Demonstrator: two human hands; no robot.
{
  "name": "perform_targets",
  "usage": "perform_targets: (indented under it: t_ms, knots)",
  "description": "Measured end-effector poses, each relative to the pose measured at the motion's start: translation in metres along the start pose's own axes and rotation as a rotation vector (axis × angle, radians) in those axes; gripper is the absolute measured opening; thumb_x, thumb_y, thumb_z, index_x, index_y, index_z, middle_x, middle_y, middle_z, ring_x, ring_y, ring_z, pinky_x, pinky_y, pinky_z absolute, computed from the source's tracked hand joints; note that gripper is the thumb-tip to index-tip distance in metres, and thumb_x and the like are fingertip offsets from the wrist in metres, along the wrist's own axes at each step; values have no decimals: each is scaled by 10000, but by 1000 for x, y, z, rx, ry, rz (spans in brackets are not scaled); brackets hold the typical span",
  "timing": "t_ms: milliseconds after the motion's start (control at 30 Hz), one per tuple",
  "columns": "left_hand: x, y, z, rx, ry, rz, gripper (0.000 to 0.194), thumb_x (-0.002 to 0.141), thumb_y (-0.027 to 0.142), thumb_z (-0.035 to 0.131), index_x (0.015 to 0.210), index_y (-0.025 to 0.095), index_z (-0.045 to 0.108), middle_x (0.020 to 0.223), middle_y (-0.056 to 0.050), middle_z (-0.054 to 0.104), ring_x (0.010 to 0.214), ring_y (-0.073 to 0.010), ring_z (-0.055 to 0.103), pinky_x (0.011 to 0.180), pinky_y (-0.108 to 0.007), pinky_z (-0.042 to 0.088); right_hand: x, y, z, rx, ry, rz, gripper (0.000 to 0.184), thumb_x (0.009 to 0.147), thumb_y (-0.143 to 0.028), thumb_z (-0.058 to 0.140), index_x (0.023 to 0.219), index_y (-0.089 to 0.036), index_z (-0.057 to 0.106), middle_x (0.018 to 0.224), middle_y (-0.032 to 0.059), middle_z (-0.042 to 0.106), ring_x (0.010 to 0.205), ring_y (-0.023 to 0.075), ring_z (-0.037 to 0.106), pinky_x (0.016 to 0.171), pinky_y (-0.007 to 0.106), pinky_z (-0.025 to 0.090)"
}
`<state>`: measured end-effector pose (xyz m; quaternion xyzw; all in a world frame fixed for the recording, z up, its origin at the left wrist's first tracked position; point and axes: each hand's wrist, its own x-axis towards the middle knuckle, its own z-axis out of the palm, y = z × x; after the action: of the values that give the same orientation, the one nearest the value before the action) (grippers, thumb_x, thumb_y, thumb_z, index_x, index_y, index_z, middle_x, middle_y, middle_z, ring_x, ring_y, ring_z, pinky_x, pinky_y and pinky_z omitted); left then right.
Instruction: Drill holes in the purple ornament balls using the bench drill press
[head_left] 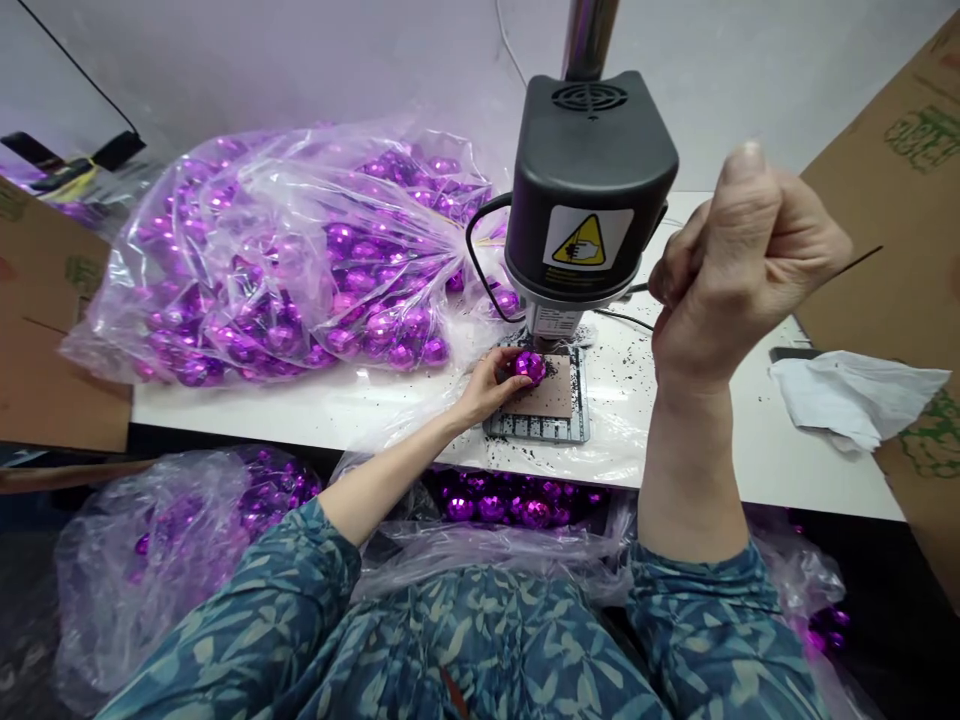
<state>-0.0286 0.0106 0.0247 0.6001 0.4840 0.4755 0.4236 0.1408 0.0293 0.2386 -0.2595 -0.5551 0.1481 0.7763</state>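
My left hand point(489, 386) pinches a shiny purple faceted ball point(530, 368) between thumb and fingers. The ball rests at a brown square board point(551, 390), which lies on the grey slotted metal base point(536, 430) of a bench drill press. Directly above is the machine's black head point(592, 180) with a yellow hand-warning label; it hides the tool tip. To the right of the head, my right hand point(739, 265) is raised and closed in a fist. Whatever lies inside those fingers is hidden.
A big clear bag point(285, 260) of purple balls fills the table's left side. More balls point(517, 500) sit in plastic below the front edge. Cardboard boxes point(885, 170) flank the white table point(757, 430). White tissue point(855, 395) lies right. Dark shavings surround the base.
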Motion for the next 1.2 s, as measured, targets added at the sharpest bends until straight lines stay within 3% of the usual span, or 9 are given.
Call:
perform_targets:
  t_ms: [233,500,733,867,1033,1200]
  knots:
    - [-1,0,5,270,35,109,562,727,356,908,1220,218,675,1173,-97,669,1181,-289,602,1052,-467,502,-4,-3,-1,-10,-7,2,477,963,-273,498,549,-170,285,428,-82,322,396,-23,337,460,182,231]
    - [-8,-3,17,53,-42,127,576,807,354,836,1294,181,583,1305,-132,653,1201,-268,655,1068,-439,527,-5,-2,-2,-41,9,-38,468,967,-255,502,555,-193,291,423,-85,316,379,4,335,441,209,240]
    - [-10,-4,16,83,-28,120,583,804,362,847,1293,193,577,1308,-130,651,1204,-271,657,1070,-454,534,-27,-4,-8,-111,64,-70,537,966,-378,530,552,-204,236,420,-67,285,364,35,311,417,247,250]
    - [-9,-6,17,54,-27,155,573,804,350,846,1288,188,584,1301,-133,651,1200,-267,658,1064,-443,538,-42,0,-15,-25,60,-97,556,956,-356,539,546,-173,212,421,-62,266,350,24,310,394,231,229]
    - [-10,-4,16,75,-15,172,549,806,345,844,1271,190,595,1284,-124,660,1200,-270,662,1069,-441,530,-48,13,-19,104,71,-196,593,928,-302,563,585,-153,104,416,-59,142,344,13,280,369,201,230]
    - [-10,-3,16,95,-8,157,549,794,326,859,1264,196,607,1288,-130,670,1202,-279,662,1066,-447,532,-50,27,-20,60,137,-285,609,898,-345,577,607,-171,71,427,-63,59,312,21,216,335,210,227]
